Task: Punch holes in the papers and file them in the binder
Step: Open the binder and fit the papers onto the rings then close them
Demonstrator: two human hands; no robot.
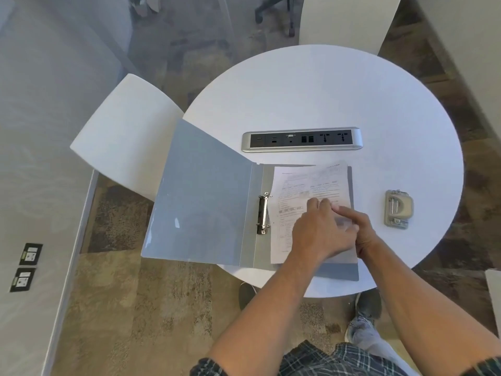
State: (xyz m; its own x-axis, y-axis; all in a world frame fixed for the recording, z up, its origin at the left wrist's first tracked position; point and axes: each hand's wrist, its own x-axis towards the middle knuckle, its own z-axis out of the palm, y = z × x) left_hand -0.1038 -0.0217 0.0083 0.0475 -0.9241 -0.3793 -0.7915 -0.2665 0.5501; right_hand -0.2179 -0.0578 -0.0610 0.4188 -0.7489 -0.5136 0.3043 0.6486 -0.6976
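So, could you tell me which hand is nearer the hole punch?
Right. The right hand rests on the papers just left of the hole punch; the left hand lies farther left.

The round tabletop looks like smooth matt white laminate. On it the open binder has grey plastic covers with a soft sheen, the left cover catching small glints; its ring mechanism is bright polished metal. The papers on the binder's right half are thin matt white sheets with fine print. At three o'clock from them, the hole punch seems dull grey metal with shiny steel pins. At twelve o'clock, the socket strip has a brushed silver casing round a black matt face. The floor carpet is rough and mottled brown.
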